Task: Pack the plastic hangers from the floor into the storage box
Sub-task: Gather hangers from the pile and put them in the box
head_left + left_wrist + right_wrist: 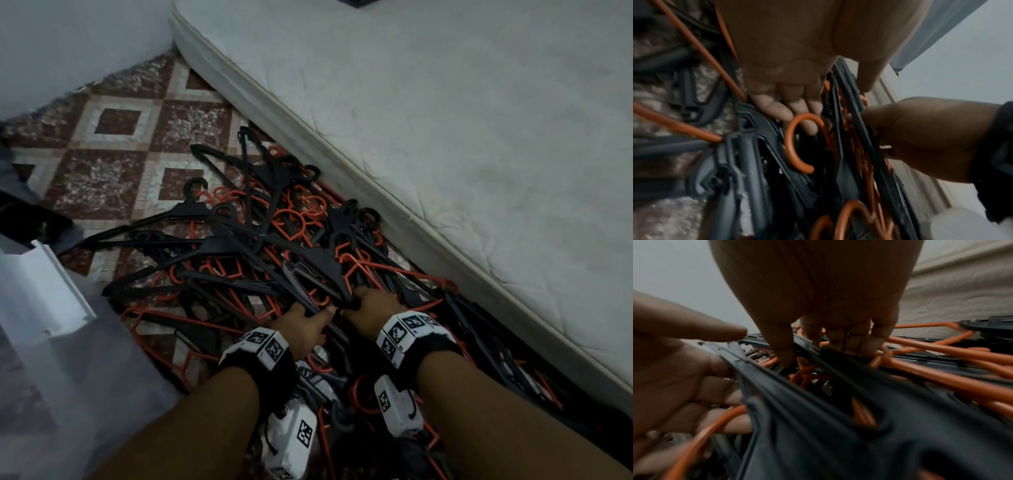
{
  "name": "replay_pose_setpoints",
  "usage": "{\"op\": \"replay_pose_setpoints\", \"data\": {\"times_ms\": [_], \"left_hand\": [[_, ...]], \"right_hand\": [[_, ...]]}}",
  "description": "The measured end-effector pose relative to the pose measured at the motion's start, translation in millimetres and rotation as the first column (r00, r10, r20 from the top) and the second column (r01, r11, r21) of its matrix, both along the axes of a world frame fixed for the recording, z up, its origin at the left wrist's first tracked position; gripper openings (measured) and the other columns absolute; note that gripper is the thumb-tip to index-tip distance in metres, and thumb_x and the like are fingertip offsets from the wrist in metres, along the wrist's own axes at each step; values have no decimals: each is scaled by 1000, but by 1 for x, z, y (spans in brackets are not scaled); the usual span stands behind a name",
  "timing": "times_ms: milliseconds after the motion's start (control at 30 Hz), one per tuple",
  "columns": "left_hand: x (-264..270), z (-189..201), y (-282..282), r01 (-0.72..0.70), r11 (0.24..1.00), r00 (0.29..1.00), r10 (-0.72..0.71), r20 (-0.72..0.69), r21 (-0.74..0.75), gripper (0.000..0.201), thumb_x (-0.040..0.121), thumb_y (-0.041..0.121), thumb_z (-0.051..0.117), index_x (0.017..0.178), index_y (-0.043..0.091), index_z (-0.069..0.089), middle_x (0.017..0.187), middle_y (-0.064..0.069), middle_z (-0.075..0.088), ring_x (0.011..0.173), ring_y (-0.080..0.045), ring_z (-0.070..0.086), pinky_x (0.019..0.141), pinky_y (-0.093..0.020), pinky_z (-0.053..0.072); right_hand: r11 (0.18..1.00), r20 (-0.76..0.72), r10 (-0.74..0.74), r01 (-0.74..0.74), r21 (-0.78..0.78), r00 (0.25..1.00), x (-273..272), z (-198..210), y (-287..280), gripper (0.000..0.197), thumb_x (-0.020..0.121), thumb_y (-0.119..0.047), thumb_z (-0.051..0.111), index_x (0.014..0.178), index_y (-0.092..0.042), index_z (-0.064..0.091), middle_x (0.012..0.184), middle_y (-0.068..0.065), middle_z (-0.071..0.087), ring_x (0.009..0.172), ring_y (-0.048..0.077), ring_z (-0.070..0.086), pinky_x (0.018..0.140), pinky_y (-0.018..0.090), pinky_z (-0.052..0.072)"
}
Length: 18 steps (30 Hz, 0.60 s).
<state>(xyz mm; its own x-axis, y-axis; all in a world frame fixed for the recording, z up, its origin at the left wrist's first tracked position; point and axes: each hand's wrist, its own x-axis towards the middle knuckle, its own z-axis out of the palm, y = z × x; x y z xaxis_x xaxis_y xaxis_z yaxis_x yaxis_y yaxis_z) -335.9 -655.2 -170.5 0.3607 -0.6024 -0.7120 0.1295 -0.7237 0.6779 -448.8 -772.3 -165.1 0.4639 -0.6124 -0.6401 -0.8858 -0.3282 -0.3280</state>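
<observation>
A tangled pile of black and orange plastic hangers [260, 240] lies on the patterned carpet beside a mattress. Both my hands are in the near part of the pile, side by side. My left hand [308, 318] grips a bunch of black hangers [840, 170], fingers underneath and thumb on top; an orange hook [795, 142] curls by its fingertips. My right hand [366, 303] curls its fingers [838, 340] round black and orange hangers [838, 402] of the same bunch. The translucent storage box [68, 377] stands at the lower left, its inside blurred.
A white mattress [445, 137] runs along the right side of the pile. The patterned red and beige carpet [116, 171] shows bare to the left. A white rim or flap [48, 291] sits on the box. Dark objects [30, 219] lie at the left edge.
</observation>
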Motion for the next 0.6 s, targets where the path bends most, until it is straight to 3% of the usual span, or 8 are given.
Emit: {"op": "replay_pose_setpoints", "data": {"times_ms": [33, 100, 167, 233, 300, 367, 467, 600], "left_hand": [[-1, 0, -1, -3, 1000, 1000, 3, -9, -5, 48, 96, 35, 58, 128, 1, 49, 120, -19, 64, 105, -26, 65, 60, -16, 51], [-2, 4, -3, 2, 1000, 1000, -2, 6, 16, 49, 100, 41, 48, 137, 9, 49, 132, -12, 58, 119, -27, 57, 85, -20, 49], [-1, 9, -4, -23, 1000, 999, 23, -25, -12, 48, 99, 42, 49, 140, 18, 46, 134, -4, 56, 124, -28, 53, 99, -36, 48], [2, 16, -3, -98, 995, 987, 95, -133, -20, 47, 97, 35, 57, 138, 15, 46, 116, -4, 61, 103, -28, 63, 78, -42, 60], [5, 23, -4, -101, 993, 987, 91, -135, -67, 44, 97, 29, 57, 132, 4, 49, 90, -2, 61, 71, -19, 65, 60, -29, 60], [6, 34, 1, -89, 992, 983, 73, -167, -94, 40, 99, 29, 54, 126, 1, 53, 84, -1, 61, 64, -16, 64, 54, -24, 58], [9, 57, 6, -88, 989, 984, 68, -162, -123, 29, 100, 29, 53, 116, 6, 57, 87, -2, 63, 69, -17, 66, 64, -35, 61], [20, 88, 18, 108, 994, 993, -110, -49, -36, 46, 96, 30, 59, 134, 8, 49, 128, -11, 54, 114, -29, 56, 97, -42, 50]], "right_hand": [[1000, 36, -13, 13, 20, 999, 0, 2, 1, 34, 85, -46, 60, 114, -29, 61, 89, -6, 62, 81, 17, 60, 71, 26, 46], [998, 130, -45, 39, 44, 990, 0, 6, 4, 33, 87, -41, 61, 116, -26, 60, 96, -4, 67, 75, 11, 55, 63, 20, 40], [996, 222, -76, 65, 57, 972, 0, 11, 9, 33, 88, -36, 63, 118, -23, 60, 106, -3, 69, 78, 9, 58, 63, 16, 39], [995, 313, -98, 84, 57, 945, -2, 18, 15, 31, 90, -31, 63, 119, -22, 59, 106, -5, 69, 93, 12, 64, 73, 17, 44], [992, 407, -125, 107, 65, 905, -5, 25, 21, 28, 91, -24, 63, 119, -24, 60, 98, -15, 66, 95, 7, 64, 71, 6, 42], [990, 494, -138, 119, 69, 858, -5, 36, 29, 32, 91, -18, 62, 122, -26, 60, 100, -19, 64, 95, 1, 60, 73, 1, 39], [990, 596, -139, 132, 57, 791, -3, 55, 38, 39, 91, -15, 63, 126, -29, 58, 115, -14, 66, 105, 1, 60, 88, 12, 44], [982, 679, -182, 99, 159, 711, -10, 80, 45, 42, 93, -18, 63, 129, -36, 54, 111, -30, 66, 105, -13, 59, 86, 4, 42]]}}
